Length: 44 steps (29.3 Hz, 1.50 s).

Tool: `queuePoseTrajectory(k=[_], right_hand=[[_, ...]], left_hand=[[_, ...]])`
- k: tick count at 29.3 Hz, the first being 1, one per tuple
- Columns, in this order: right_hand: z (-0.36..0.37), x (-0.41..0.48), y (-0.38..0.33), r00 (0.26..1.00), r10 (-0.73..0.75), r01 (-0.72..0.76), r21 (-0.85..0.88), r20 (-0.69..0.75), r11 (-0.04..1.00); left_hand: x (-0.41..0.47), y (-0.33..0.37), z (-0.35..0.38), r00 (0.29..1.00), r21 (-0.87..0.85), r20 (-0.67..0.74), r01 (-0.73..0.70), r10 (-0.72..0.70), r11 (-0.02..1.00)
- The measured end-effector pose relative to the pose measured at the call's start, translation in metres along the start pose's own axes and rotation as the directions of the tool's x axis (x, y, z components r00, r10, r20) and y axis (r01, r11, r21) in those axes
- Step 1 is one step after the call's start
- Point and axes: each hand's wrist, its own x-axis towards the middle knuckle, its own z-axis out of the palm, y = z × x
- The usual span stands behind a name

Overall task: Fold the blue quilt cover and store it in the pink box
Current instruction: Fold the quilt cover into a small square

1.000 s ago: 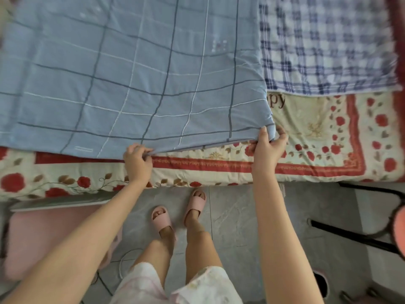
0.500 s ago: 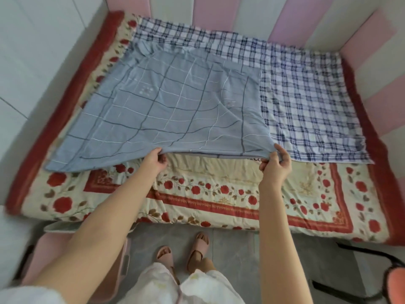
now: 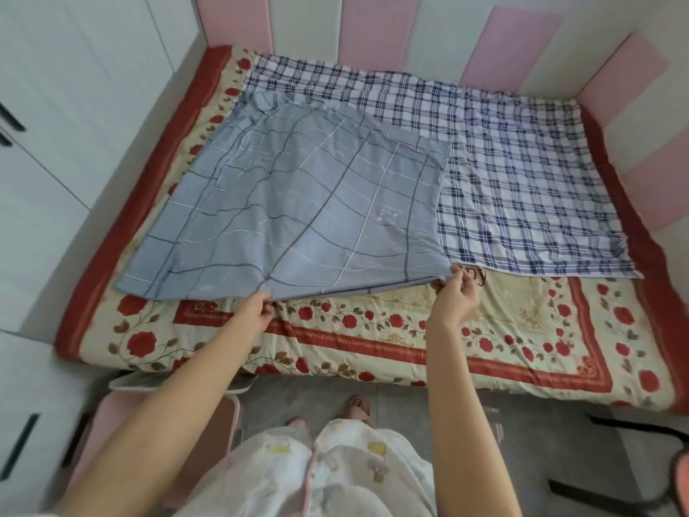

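Nearest, on the floor in front of the bed (image 3: 373,352), the pink box (image 3: 208,416) shows only a strip of rim past the left forearm, and what it holds, if anything, cannot be told. On the bed's near side the left hand (image 3: 257,309) and right hand (image 3: 456,296) each pinch the near edge of the blue quilt cover (image 3: 298,210). That edge was at the bed's front lip a second ago and is now carried well inward and lifted, a fold being started, while the far part lies partly over the plaid sheet (image 3: 522,181).
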Motion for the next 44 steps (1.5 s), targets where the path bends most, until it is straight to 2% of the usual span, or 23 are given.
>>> queuePoseTrajectory(k=[3, 6, 8, 10, 12, 14, 17, 19, 21, 24, 26, 29, 30, 31, 33, 34, 35, 37, 39, 42, 44], right_hand=[[0.011, -0.015, -0.012, 0.986, -0.114, 0.115, -0.001, 0.121, 0.993], [0.026, -0.025, -0.039, 0.950, -0.207, 0.212, 0.007, 0.233, 0.977], [0.030, -0.032, -0.049, 0.929, -0.227, 0.229, 0.027, 0.294, 0.973], [0.033, -0.043, -0.058, 0.903, -0.246, 0.244, 0.051, 0.352, 0.968], [0.037, -0.051, -0.065, 0.880, -0.277, 0.270, 0.072, 0.386, 0.960], [0.039, -0.057, -0.071, 0.865, -0.303, 0.295, 0.083, 0.401, 0.952], [0.041, -0.061, -0.079, 0.830, -0.355, 0.356, 0.082, 0.430, 0.931], [0.041, -0.063, -0.087, 0.805, -0.381, 0.385, 0.088, 0.456, 0.919], [0.043, -0.062, -0.097, 0.773, -0.406, 0.415, 0.094, 0.488, 0.905], [0.045, -0.053, -0.112, 0.737, -0.426, 0.441, 0.105, 0.524, 0.891], [0.053, -0.037, -0.127, 0.701, -0.455, 0.461, 0.138, 0.549, 0.877], [0.060, -0.019, -0.146, 0.694, -0.509, 0.520, 0.134, 0.510, 0.844], [0.060, -0.015, -0.146, 0.701, -0.521, 0.525, 0.143, 0.487, 0.839], [0.063, -0.002, -0.153, 0.705, -0.526, 0.521, 0.157, 0.476, 0.839], [0.061, 0.011, -0.150, 0.729, -0.506, 0.508, 0.132, 0.460, 0.851], [0.066, 0.036, -0.164, 0.716, -0.485, 0.486, 0.141, 0.502, 0.862], [0.064, 0.048, -0.164, 0.694, -0.463, 0.487, 0.114, 0.551, 0.866], [0.064, 0.065, -0.158, 0.704, -0.433, 0.501, 0.038, 0.564, 0.864], [0.059, 0.076, -0.151, 0.762, -0.458, 0.514, 0.003, 0.459, 0.858], [0.067, 0.100, -0.157, 0.816, -0.468, 0.489, 0.026, 0.339, 0.872], [0.073, 0.104, -0.165, 0.819, -0.496, 0.489, 0.101, 0.289, 0.867]], left_hand=[[0.007, -0.004, -0.015, 0.999, -0.030, -0.042, 0.027, -0.029, 0.999], [0.000, 0.004, -0.015, 0.997, -0.074, -0.080, -0.005, -0.001, 0.997], [-0.004, 0.008, -0.014, 0.992, -0.047, -0.101, -0.075, 0.070, 0.996], [-0.010, 0.008, -0.013, 0.984, -0.029, -0.037, -0.176, 0.175, 0.984], [-0.014, 0.005, -0.007, 0.958, 0.130, -0.010, -0.284, 0.288, 0.950], [-0.024, 0.001, 0.000, 0.903, 0.408, 0.049, -0.408, 0.427, 0.816], [-0.030, -0.009, 0.014, 0.785, 0.636, 0.261, -0.578, 0.562, 0.512], [-0.032, -0.016, 0.022, 0.690, 0.712, 0.338, -0.632, 0.639, 0.305], [-0.034, -0.022, 0.030, 0.587, 0.719, 0.319, -0.662, 0.744, 0.213], [-0.039, -0.026, 0.041, 0.439, 0.787, 0.265, -0.612, 0.859, 0.070], [-0.039, -0.017, 0.056, 0.381, 0.813, 0.214, -0.581, 0.899, 0.053], [-0.037, 0.006, 0.064, 0.318, 0.831, 0.160, -0.554, 0.935, 0.046], [-0.038, 0.013, 0.061, 0.302, 0.836, 0.171, -0.547, 0.938, 0.024], [-0.038, 0.021, 0.068, 0.253, 0.833, 0.181, -0.553, 0.950, -0.011], [-0.044, 0.036, 0.063, 0.189, 0.779, 0.255, -0.621, 0.948, -0.085], [-0.049, 0.045, 0.083, 0.133, 0.765, 0.257, -0.633, 0.957, -0.117], [-0.055, 0.054, 0.087, 0.116, 0.743, 0.285, -0.654, 0.951, -0.143], [-0.067, 0.076, 0.094, 0.072, 0.714, 0.340, -0.669, 0.938, -0.208], [-0.080, 0.093, 0.099, 0.046, 0.695, 0.370, -0.676, 0.928, -0.244], [-0.101, 0.114, 0.119, -0.056, 0.656, 0.386, -0.684, 0.921, -0.317], [-0.103, 0.120, 0.127, -0.028, 0.621, 0.419, -0.720, 0.908, -0.309]])
